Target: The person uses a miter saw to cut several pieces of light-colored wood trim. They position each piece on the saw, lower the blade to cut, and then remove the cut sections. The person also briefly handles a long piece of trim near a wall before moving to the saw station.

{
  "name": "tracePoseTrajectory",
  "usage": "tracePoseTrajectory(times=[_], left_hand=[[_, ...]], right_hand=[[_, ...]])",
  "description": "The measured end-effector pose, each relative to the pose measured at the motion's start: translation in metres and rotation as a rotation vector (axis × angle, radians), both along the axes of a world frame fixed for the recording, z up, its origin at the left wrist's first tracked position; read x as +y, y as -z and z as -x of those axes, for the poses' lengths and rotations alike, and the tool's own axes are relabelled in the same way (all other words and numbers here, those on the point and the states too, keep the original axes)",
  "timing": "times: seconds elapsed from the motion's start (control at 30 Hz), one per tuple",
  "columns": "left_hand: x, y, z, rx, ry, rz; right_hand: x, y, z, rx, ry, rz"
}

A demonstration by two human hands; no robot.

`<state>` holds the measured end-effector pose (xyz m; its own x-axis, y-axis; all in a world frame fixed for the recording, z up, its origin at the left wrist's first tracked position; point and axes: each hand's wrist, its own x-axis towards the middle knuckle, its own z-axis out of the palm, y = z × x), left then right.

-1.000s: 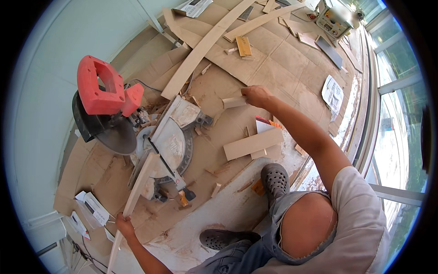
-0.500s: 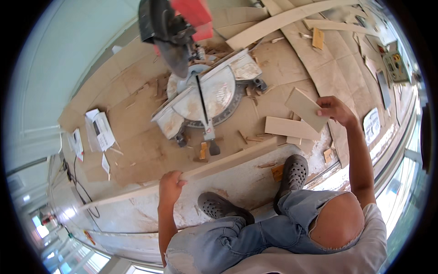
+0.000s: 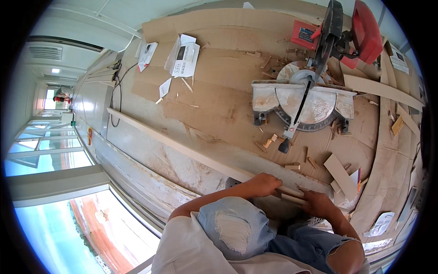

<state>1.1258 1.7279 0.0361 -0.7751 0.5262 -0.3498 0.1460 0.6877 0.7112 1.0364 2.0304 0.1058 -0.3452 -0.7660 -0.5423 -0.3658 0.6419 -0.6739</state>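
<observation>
A long, narrow pale board (image 3: 182, 148) runs from the far left down to my knees. My left hand (image 3: 263, 185) is closed around it near its right end. Just to the right, my right hand (image 3: 317, 203) grips a short board piece (image 3: 293, 199), which lies along the long board's end; whether the two touch I cannot tell. Beyond my hands stands a mitre saw (image 3: 305, 102), its red and black head raised over the round metal table. Another short board piece (image 3: 341, 175) lies on the cardboard to the right of my hands.
Brown cardboard (image 3: 219, 86) covers the floor around the saw, with wood offcuts (image 3: 272, 139) scattered on it. White printed packaging (image 3: 186, 57) lies at the back left, near a dark cable (image 3: 119, 86). At the left are windows (image 3: 91, 219); a longer board (image 3: 383, 89) lies right of the saw.
My view has swung left. My left hand has shifted toward the long board's right end, and my right hand has brought the short board piece down beside that end.
</observation>
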Motion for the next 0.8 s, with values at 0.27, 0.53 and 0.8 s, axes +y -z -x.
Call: tracePoseTrajectory(times=[0.27,0.53,0.8], left_hand=[[-0.181,-0.016,-0.025,-0.083,-0.183,0.146],[-0.192,-0.013,0.028,0.087,-0.134,0.212],[-0.036,-0.036,0.031,0.063,-0.249,0.177]], right_hand=[[0.118,-0.025,0.047,-0.102,0.300,-0.198],[0.213,-0.031,0.094,-0.036,0.324,-0.332],[0.072,-0.019,0.062,-0.017,0.091,-0.038]])
